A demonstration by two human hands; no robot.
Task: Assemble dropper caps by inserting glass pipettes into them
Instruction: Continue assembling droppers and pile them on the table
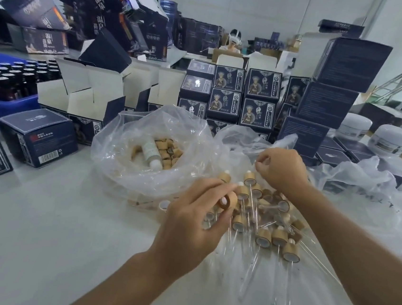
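My left hand [196, 211] pinches a bamboo dropper cap [227, 202] between thumb and fingers, just left of a pile of assembled droppers [265, 223]. These are bamboo caps with thin glass pipettes sticking out toward me, lying on clear plastic. My right hand [280, 169] hovers above the far side of the pile with its fingers curled; whether a glass pipette sits between them is too faint to tell. An open clear plastic bag [129, 162] to the left holds several loose bamboo caps [167, 151] and a white bottle [151, 152].
Stacks of dark blue printed boxes [245, 95] stand behind the bags, open white-lined cartons [89, 91] to the left. A blue crate of dark bottles [11, 80] is at far left. White jars [390, 138] sit at the right. A person sits at the back.
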